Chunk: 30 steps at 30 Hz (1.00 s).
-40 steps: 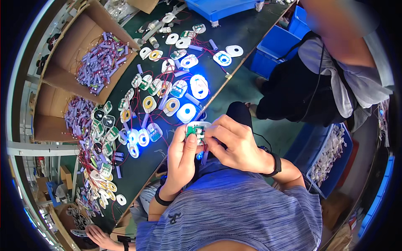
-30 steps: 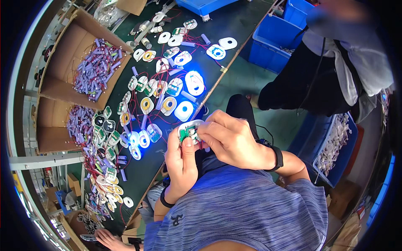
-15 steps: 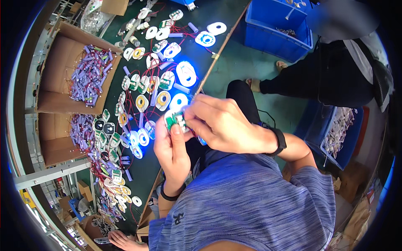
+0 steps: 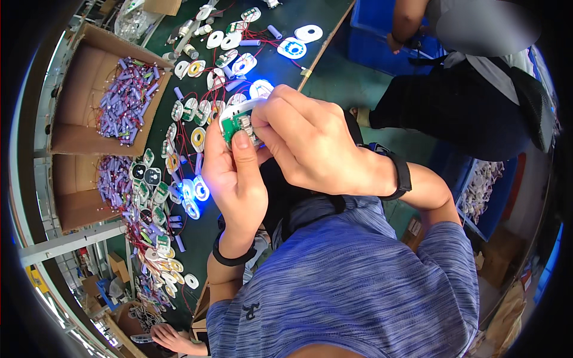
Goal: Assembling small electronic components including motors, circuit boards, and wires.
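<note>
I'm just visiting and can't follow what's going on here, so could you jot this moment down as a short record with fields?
Left hand: left hand holds a small round white part with a green circuit board, thumb pressed on it.
Right hand: right hand grips the same part from the right, fingers curled over its top.
Work surface: dark green table strewn with similar round parts, some lit blue.
Boxes: cardboard box of purple cylinders with wires.
Nearby: another person beside blue bins.
</note>
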Motion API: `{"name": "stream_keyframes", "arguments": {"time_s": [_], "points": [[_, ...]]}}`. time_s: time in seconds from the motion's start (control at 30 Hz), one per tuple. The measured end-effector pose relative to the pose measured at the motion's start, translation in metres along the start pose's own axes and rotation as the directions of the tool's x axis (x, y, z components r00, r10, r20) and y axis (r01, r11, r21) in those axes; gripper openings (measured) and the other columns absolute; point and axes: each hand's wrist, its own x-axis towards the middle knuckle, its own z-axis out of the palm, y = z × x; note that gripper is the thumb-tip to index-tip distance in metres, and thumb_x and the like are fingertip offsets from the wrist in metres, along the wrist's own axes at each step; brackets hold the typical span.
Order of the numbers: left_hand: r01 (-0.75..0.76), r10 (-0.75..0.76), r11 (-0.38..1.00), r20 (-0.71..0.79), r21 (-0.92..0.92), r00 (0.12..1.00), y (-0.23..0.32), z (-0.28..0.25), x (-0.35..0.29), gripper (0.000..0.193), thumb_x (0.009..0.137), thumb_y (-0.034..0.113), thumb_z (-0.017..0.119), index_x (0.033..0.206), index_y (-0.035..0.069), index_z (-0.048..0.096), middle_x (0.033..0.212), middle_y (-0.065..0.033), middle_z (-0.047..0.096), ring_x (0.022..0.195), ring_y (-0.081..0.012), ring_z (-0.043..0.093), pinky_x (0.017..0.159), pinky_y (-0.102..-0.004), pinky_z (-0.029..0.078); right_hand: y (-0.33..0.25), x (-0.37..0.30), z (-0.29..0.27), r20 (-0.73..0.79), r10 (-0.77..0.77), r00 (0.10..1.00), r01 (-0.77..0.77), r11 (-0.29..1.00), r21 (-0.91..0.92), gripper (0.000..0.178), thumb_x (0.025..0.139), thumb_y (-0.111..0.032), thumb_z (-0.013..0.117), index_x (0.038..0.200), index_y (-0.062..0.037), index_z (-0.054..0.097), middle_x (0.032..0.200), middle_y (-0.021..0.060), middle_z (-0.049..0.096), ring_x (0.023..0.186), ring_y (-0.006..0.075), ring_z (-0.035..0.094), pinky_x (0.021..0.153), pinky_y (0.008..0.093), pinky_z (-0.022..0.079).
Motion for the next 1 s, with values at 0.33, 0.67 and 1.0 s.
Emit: {"name": "stream_keyframes", "arguments": {"time_s": [0.33, 0.67, 1.0], "points": [[0.197, -0.18, 0.976, 0.153, -0.099, 0.972, -0.005, -0.019, 0.014, 0.025, 0.094, 0.011, 0.038, 0.112, -0.005, 0.042, 0.105, -0.0149, 0.054, 0.088, -0.019, 0.059, 0.075, -0.0333, 0.052, 0.003, -0.007, -0.008, 0.172, 0.318, 0.932, -0.345, 0.924, 0.162, 0.015, 0.07, 0.002, 0.06, 0.083, 0.0002, 0.052, 0.079, 0.012, 0.055, 0.063, 0.0251, 0.057, 0.054, 0.0319, 0.046], [0.135, -0.117, 0.978, 0.119, -0.159, 0.986, 0.032, 0.002, 0.031, 0.023, 0.094, 0.014, 0.04, 0.105, -0.005, 0.044, 0.097, -0.0176, 0.058, 0.085, -0.0236, 0.062, 0.067, -0.0309, 0.054, 0.002, -0.043, -0.041, -0.032, 0.239, 0.97, -0.233, 0.964, 0.129, 0.019, 0.07, 0.001, 0.061, 0.088, 0.002, 0.055, 0.086, 0.0133, 0.057, 0.072, 0.0236, 0.06, 0.063, 0.0298, 0.048], [0.095, -0.058, 0.974, 0.182, -0.204, 0.982, 0.039, 0.016, 0.04, 0.023, 0.094, 0.012, 0.038, 0.105, -0.007, 0.044, 0.097, -0.0195, 0.059, 0.083, -0.025, 0.062, 0.069, -0.0332, 0.054, 0.017, -0.107, -0.014, 0.211, 0.552, 0.807, -0.527, 0.834, -0.165, 0.028, 0.079, -0.013, 0.061, 0.099, 0.0036, 0.053, 0.075, 0.0157, 0.06, 0.065, 0.029, 0.061, 0.057, 0.0342, 0.048]]}}
